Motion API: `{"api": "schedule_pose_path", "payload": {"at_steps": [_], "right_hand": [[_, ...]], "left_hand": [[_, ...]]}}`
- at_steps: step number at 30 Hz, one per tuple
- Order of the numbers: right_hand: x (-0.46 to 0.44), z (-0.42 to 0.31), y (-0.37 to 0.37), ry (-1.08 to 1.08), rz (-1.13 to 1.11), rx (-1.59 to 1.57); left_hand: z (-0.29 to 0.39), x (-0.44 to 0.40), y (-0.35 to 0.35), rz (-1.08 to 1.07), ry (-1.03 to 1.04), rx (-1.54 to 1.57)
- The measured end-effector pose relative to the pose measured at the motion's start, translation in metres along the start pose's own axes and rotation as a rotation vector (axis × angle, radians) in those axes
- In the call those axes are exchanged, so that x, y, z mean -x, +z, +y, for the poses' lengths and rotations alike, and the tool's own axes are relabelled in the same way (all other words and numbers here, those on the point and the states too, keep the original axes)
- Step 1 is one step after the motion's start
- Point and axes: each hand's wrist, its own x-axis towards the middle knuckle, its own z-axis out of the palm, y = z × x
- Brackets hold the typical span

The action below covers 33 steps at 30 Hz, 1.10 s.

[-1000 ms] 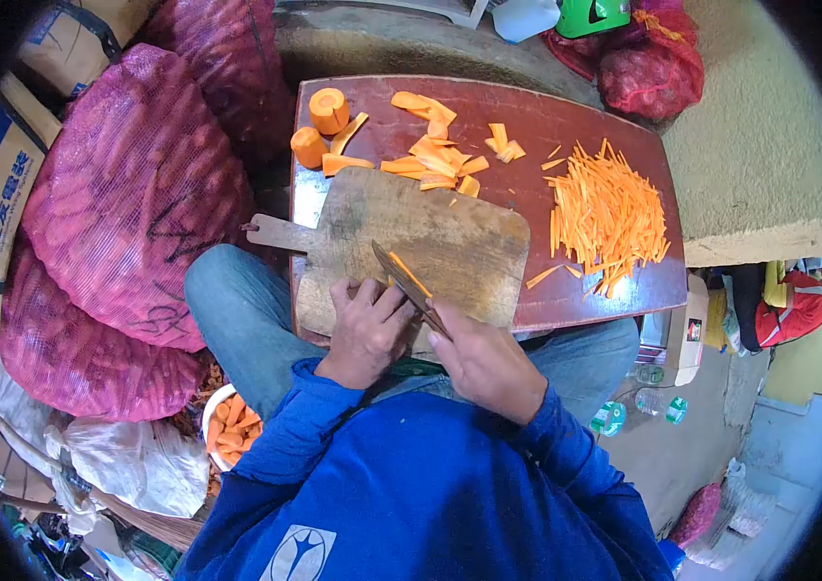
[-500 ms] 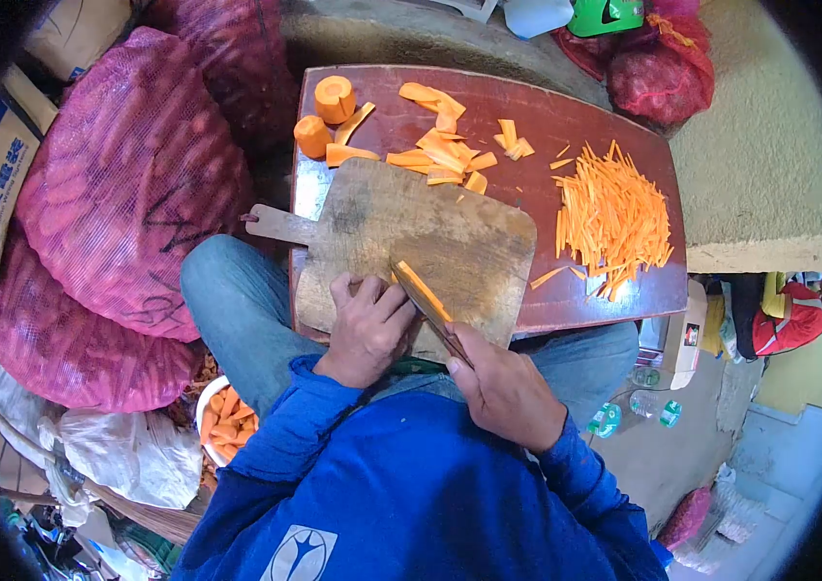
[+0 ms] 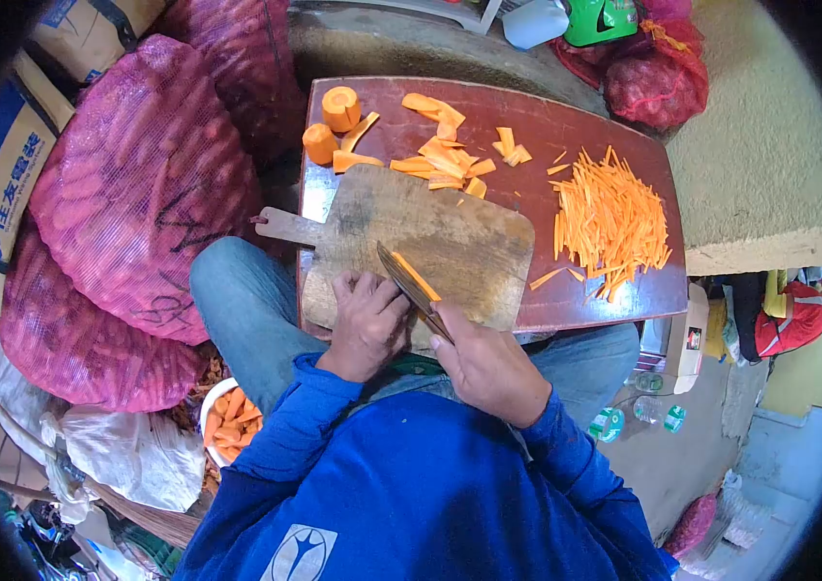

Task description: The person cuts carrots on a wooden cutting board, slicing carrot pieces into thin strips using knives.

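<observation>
My right hand [image 3: 490, 366] is wrapped round the handle of a knife [image 3: 413, 281], its blade slanting up and left across the wooden cutting board [image 3: 430, 218]. A thin orange carrot strip [image 3: 417, 276] lies along the blade's right side. Just left of the blade, my left hand [image 3: 369, 324] presses down on the board with curled fingers; whatever is beneath them is hidden. Beyond the board lie flat carrot slices [image 3: 445, 155] and two thick carrot chunks [image 3: 341, 109]. A heap of carrot matchsticks [image 3: 612, 223] sits on the right of the dark red table [image 3: 537, 121].
Big pink mesh sacks of carrots [image 3: 140, 194] crowd the left side. A white bucket of carrots [image 3: 230, 419] stands by my left leg. Red mesh bags [image 3: 658, 82] are at the back right, beside a concrete ledge [image 3: 760, 155]. Plastic bottles [image 3: 645, 409] lie on the floor at right.
My right hand and the knife have shifted left, bringing the blade nearer my left fingers. My left hand keeps its curled hold on the board. The whole view has moved slightly.
</observation>
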Motion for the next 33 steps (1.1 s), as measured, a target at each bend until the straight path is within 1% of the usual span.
{"api": "schedule_pose_path", "payload": {"at_steps": [4, 7, 10, 12, 13, 15, 19, 21, 24, 27, 33], "right_hand": [[-0.006, -0.001, -0.002, -0.007, -0.038, 0.005], [-0.01, 0.005, 0.005, -0.036, 0.007, 0.018], [-0.009, 0.007, 0.003, -0.024, 0.012, -0.046], [-0.007, 0.019, 0.006, -0.084, 0.097, -0.128], [-0.003, 0.02, 0.004, -0.085, 0.094, -0.13], [0.008, 0.014, -0.004, 0.022, 0.075, -0.192], [0.016, 0.011, -0.005, 0.017, 0.095, -0.171], [0.016, 0.013, -0.001, -0.056, 0.123, -0.166], [0.017, 0.008, -0.001, -0.065, 0.12, -0.133], [0.015, 0.002, -0.005, -0.041, 0.056, -0.092], [0.013, -0.008, -0.008, -0.013, 0.011, 0.034]], "left_hand": [[0.0, -0.002, 0.001, 0.0, 0.024, -0.011], [-0.001, -0.002, 0.0, -0.022, 0.022, 0.001], [0.0, -0.002, 0.001, -0.014, -0.003, -0.015], [-0.001, 0.0, 0.004, -0.003, -0.005, -0.018], [-0.001, 0.001, 0.005, 0.01, -0.009, -0.016], [-0.001, 0.0, 0.005, 0.02, -0.019, -0.006], [-0.001, 0.001, 0.006, 0.029, -0.01, 0.028], [-0.002, 0.001, 0.006, 0.02, -0.008, 0.026], [-0.001, -0.001, 0.003, 0.005, -0.012, 0.012], [-0.001, 0.0, 0.003, -0.009, -0.02, 0.005], [0.0, -0.003, -0.002, -0.058, -0.032, 0.026]]}}
